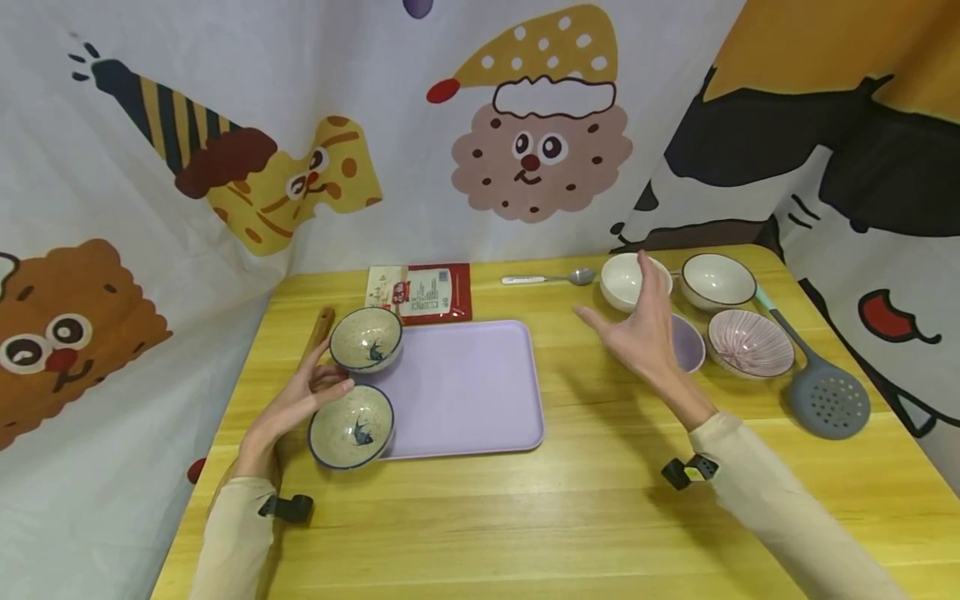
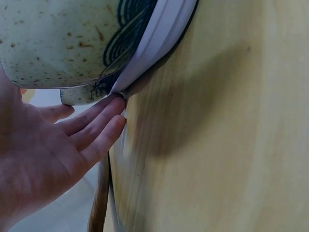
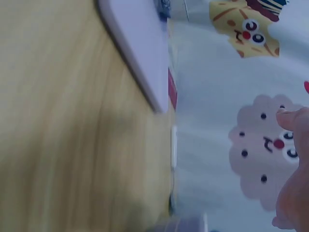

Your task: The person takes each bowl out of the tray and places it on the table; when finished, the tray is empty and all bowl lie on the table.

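Two speckled bowls with blue rims and a blue fish inside, the far bowl (image 1: 352, 333) and the near bowl (image 1: 341, 417), overlap the left edge of the lilac tray (image 1: 465, 392). My left hand (image 1: 303, 400) is beside them, its fingers by the far bowl and its thumb over the near bowl's rim. In the left wrist view, the left hand's fingers (image 2: 99, 123) are fairly straight, with tips right at the tray's edge. My right hand (image 1: 645, 329) holds nothing. Thumb and fingers apart, it is raised in front of a white bowl (image 1: 618, 283) and a purple bowl (image 1: 690, 346).
Behind the tray lies a red and cream packet (image 1: 438, 296), with a spoon (image 1: 551, 277) to its right. A dark-rimmed white bowl (image 1: 717, 281), a pink streaked bowl (image 1: 750, 343) and a grey slotted skimmer (image 1: 828, 400) are at the right. A wooden handle (image 1: 321, 329) extends past the left hand.
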{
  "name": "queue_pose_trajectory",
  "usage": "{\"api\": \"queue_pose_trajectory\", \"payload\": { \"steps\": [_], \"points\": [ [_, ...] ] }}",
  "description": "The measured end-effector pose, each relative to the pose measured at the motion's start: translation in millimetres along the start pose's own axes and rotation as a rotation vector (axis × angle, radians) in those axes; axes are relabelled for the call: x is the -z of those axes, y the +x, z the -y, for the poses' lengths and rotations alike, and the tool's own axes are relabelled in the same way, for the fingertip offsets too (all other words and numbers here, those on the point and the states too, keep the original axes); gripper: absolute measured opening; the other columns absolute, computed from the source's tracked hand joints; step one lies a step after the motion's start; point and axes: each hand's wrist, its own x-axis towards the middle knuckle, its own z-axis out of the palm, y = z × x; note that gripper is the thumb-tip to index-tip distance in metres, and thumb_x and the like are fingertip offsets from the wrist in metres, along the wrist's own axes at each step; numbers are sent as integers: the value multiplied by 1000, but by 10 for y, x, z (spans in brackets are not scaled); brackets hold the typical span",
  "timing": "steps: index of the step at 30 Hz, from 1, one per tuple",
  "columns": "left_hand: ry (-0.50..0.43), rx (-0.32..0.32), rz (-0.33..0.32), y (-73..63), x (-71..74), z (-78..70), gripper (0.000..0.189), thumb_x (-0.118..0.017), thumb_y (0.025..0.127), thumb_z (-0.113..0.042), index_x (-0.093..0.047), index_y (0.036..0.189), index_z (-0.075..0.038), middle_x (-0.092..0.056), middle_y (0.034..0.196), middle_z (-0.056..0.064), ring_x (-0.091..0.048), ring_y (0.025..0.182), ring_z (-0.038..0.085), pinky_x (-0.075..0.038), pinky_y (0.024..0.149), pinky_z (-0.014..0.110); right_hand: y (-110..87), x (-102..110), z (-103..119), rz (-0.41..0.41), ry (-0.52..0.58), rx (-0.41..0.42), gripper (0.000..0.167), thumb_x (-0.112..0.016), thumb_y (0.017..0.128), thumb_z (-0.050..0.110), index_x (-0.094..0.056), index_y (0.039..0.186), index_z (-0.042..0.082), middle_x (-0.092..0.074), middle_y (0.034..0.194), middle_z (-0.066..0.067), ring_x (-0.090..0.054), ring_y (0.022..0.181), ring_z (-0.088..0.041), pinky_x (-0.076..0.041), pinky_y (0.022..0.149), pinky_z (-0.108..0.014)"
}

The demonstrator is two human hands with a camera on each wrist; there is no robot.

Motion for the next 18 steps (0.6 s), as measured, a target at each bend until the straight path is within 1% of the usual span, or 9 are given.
{"api": "queue_pose_trajectory", "payload": {
  "steps": [4, 7, 11, 14, 18],
  "points": [
    [1, -2, 1, -2, 4, 0, 97, -65, 100, -24, 8, 163, -11, -46, 146, 36, -47, 136, 49, -42, 112, 62, 110, -201, 163, 81, 16, 28, 117, -86, 77, 45, -14, 163, 10, -25, 164, -18, -29, 150, -39, -27, 123, -59],
    [1, -7, 5, 0, 7, -2, 97, -64, 100, -24, 9, 163, -10, -45, 146, 36, -46, 136, 50, -41, 113, 62, 176, -347, 275, 137, 31, 44, 119, -87, 76, 47, -14, 163, 9, -24, 165, -18, -31, 149, -40, -28, 123, -60],
    [4, 7, 0, 11, 5, 3, 97, -64, 101, -27, 9, 163, -13, -45, 147, 36, -46, 137, 49, -41, 113, 62, 240, -548, 421, 214, 22, 73, 122, -86, 75, 50, -13, 163, 9, -21, 167, -18, -28, 150, -40, -28, 123, -60],
    [10, 13, -4, 17, 3, 13, 96, -63, 101, -28, 9, 163, -13, -44, 147, 36, -46, 137, 50, -41, 113, 62, 271, -696, 535, 293, 14, 85, 123, -84, 76, 53, -11, 163, 8, -18, 168, -17, -23, 154, -37, -26, 124, -60],
    [6, 12, -2, 21, -4, 23, 97, -63, 101, -29, 9, 163, -12, -45, 147, 37, -46, 136, 51, -42, 112, 62, 303, -884, 695, 393, 26, 105, 123, -84, 75, 54, -11, 163, 8, -17, 169, -14, -22, 155, -35, -26, 124, -58]
  ]
}}
